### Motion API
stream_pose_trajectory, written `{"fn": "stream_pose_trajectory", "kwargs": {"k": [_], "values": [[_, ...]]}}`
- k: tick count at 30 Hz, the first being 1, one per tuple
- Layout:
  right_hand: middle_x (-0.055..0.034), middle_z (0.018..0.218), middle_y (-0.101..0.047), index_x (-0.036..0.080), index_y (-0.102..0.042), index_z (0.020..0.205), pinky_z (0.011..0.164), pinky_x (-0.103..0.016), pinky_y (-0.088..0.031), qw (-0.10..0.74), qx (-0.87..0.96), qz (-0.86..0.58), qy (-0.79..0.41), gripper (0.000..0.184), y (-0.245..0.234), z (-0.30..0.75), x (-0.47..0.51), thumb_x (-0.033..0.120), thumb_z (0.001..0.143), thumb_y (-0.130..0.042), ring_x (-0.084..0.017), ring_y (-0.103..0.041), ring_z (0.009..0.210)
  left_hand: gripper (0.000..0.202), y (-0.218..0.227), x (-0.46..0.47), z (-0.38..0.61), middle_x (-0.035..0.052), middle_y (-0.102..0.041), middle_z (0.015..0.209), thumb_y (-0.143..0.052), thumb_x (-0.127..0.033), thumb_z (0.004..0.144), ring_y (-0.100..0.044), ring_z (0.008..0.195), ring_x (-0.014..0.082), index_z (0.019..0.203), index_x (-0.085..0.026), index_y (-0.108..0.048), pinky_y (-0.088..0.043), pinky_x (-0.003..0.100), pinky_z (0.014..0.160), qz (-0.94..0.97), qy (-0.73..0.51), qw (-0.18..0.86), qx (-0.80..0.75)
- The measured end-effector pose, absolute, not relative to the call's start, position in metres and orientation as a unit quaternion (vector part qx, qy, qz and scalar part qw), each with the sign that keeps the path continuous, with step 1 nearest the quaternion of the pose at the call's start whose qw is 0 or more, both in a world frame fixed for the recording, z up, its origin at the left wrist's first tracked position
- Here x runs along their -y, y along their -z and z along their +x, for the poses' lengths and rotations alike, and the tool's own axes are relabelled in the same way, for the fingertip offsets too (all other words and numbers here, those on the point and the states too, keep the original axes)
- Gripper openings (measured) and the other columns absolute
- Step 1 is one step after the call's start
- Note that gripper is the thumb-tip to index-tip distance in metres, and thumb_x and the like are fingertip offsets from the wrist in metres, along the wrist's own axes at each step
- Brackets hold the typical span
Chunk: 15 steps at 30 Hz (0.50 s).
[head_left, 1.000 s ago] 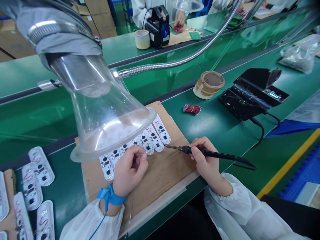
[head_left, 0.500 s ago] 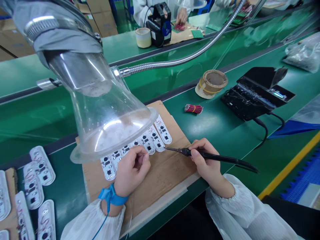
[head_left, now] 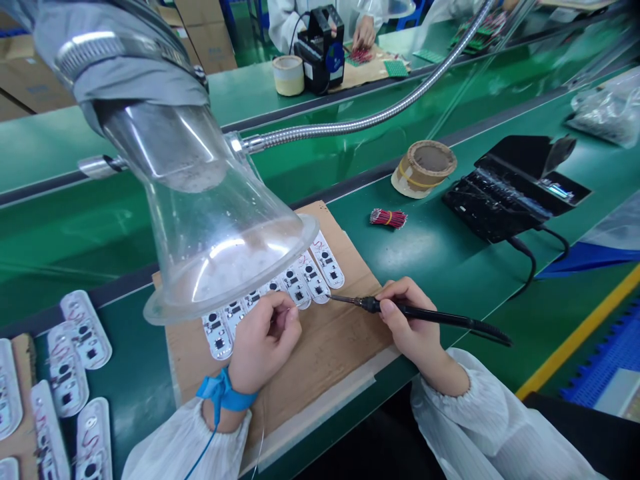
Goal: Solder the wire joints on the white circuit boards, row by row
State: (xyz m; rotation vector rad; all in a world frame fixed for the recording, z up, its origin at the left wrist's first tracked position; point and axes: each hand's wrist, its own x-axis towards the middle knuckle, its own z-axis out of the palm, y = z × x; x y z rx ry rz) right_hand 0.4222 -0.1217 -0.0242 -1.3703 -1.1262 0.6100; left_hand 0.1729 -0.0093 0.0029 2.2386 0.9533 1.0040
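Note:
My right hand (head_left: 413, 323) is closed around the black handle of a soldering iron (head_left: 373, 305). Its tip reaches the lower end of a white circuit board (head_left: 315, 283) in the row; whether it touches cannot be made out. To the left, my left hand (head_left: 265, 340) is closed in a pinch over the row's near edge, a blue strap on its wrist. A thin solder wire (head_left: 261, 443) trails below that hand; its end at the fingertips barely shows. Several white boards with black parts and red wires lie side by side on the cardboard (head_left: 320, 360).
A clear fume hood (head_left: 225, 233) hangs over the row, hiding its far ends. More boards (head_left: 85, 330) lie left. Beyond the iron are a red wire bundle (head_left: 389, 218), a tape roll (head_left: 423, 168) and a black box (head_left: 515, 187). Another person's hand (head_left: 364, 32) works across the line.
The iron's tip has shifted very slightly left on the same board. My left hand keeps its pinch in nearly the same place.

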Motion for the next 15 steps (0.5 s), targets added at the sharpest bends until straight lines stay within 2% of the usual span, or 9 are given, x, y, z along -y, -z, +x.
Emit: {"fn": "stream_pose_trajectory", "kwargs": {"k": [15], "values": [[0.0015,0.076,-0.065,0.025,-0.069,0.102,0.052,-0.025,-0.043,0.596,0.486,-0.580,-0.271,0.014,0.0242,0.4225,0.1214,0.035,0.111,-0.071,-0.013,-0.056,0.058,0.015,-0.0035,0.0095,0.1732,-0.0075,-0.059,0.076,-0.060,-0.008,0.099,-0.054,0.058,0.0084,0.100,-0.024,-0.060,-0.045,0.018,0.056,0.825,-0.362,0.254,-0.353]]}}
